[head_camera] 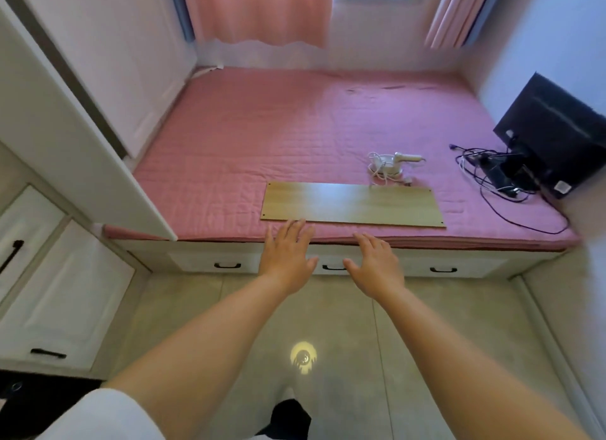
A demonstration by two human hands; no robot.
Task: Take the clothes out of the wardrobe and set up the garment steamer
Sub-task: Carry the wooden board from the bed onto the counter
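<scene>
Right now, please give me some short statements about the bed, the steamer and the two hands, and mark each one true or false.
1. The garment steamer lies on the pink bed cover, beyond the wooden board. True.
2. The right hand holds the steamer. False: it is open with fingers spread, holding nothing, at the near edge of the bed.
3. The left hand is open, its fingertips near the board's front edge. True.
4. The board stands upright against the wall. False: it lies flat on the bed.
5. A dark monitor with tangled cables sits at the right side of the bed. True.
6. Clothes are spread on the bed. False: none are visible there.
</scene>
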